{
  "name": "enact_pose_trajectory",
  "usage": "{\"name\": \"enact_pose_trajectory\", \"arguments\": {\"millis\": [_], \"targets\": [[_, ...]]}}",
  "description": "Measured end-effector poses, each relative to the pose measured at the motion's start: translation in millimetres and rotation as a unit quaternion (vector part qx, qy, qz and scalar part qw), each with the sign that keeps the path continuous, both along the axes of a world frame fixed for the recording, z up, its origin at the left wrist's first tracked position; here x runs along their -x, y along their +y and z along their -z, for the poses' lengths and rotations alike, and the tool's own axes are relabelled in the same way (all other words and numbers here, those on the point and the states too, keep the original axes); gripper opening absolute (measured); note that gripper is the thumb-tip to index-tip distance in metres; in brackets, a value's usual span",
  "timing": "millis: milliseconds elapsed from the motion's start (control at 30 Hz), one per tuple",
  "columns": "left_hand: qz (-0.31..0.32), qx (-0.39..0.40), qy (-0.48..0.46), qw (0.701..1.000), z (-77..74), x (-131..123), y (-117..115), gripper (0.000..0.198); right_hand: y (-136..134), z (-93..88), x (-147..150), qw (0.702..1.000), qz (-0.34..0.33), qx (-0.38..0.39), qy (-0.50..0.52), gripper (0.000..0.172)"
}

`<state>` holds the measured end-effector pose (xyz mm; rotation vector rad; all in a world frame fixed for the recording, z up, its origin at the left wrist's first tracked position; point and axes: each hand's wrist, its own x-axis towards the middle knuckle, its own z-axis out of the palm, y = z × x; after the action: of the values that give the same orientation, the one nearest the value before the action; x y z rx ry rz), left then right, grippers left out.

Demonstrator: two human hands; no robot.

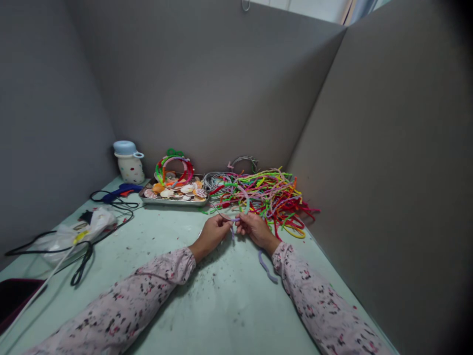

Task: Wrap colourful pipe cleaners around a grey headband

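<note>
My left hand (215, 231) is closed in a pinch on a thin wire hoop, close to a lilac pipe cleaner (233, 235) whose end hangs down between my hands. My right hand (254, 229) pinches the same hoop from the other side, fingertips almost meeting those of the left. Part of the hoop (247, 201) rises above my hands, covered in pale green and lilac fuzzy stems; the bare wire shows at its left. Beside my right wrist lies a loose lilac pipe cleaner (267, 267). My fingers hide exactly where stem and wire meet.
A metal tray (173, 202) of seashells holds several colourful wrapped hoops (174, 170). Bare wire hoops (220, 181) and a heap of pipe cleaners (273, 192) lie right of it. Left are a bottle (129, 165), a blue glue gun (121, 192), cables and a plastic bag (98, 222). Grey partitions surround the table.
</note>
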<state>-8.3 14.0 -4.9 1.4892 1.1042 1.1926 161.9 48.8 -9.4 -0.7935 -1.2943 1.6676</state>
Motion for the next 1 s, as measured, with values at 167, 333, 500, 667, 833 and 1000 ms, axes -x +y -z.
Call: {"name": "enact_pose_trajectory", "arguments": {"millis": [167,333,500,667,833,1000], "targets": [[-0.009,-0.004,0.008,1.000,-1.7,-0.6,-0.9,0.019,-1.2,-1.2,0.9,1.000,0.001,0.006,0.010,0.029],[-0.012,0.000,0.007,1.000,-3.2,-0.9,-3.1,0.019,-1.9,-1.7,1.8,1.000,0.009,0.013,0.016,0.030],[-0.015,-0.003,0.015,1.000,-6.1,-1.0,-4.9,0.020,-1.7,-1.9,1.6,1.000,0.008,0.016,0.013,0.031],[-0.014,-0.009,0.013,1.000,-4.9,-1.1,-3.6,0.020,-0.6,-0.3,1.4,0.999,0.002,0.021,0.027,0.031],[-0.030,-0.017,0.003,0.999,-4.3,-1.3,-2.9,0.020,-0.1,0.1,1.8,0.999,0.000,0.022,0.032,0.032],[-0.038,-0.013,0.009,0.999,-4.8,-1.9,-3.7,0.018,-0.3,-0.2,1.8,0.999,0.006,0.024,0.024,0.031]]}}
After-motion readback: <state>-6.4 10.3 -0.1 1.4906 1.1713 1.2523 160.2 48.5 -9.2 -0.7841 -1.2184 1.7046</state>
